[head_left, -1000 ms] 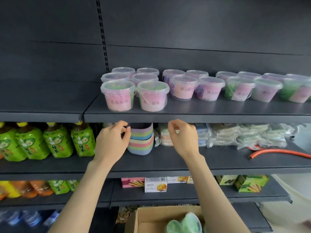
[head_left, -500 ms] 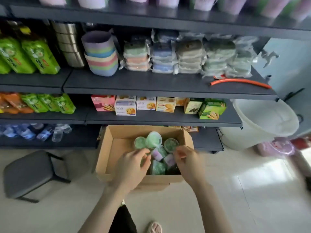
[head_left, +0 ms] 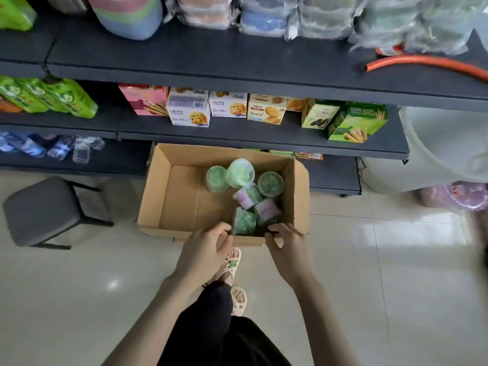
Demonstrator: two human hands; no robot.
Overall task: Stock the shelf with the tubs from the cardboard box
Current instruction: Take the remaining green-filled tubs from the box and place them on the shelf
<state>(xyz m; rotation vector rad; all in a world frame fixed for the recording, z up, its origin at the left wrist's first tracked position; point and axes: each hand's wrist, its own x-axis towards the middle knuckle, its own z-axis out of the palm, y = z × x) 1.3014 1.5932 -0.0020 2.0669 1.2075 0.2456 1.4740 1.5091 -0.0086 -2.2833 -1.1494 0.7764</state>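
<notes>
Green tub lies between left hand and right hand; cannot tell whether either grip holds it.

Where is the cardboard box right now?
In the head view, the cardboard box sits on the floor at centre, in front of the lowest shelf, with a grey stool on its left.

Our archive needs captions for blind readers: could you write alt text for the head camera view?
The left hand and right hand reach over the near edge of a cardboard box on the floor, either side of a green tub; more tubs crowd its right half. Behind stand dark shelves with biscuit boxes.
</notes>
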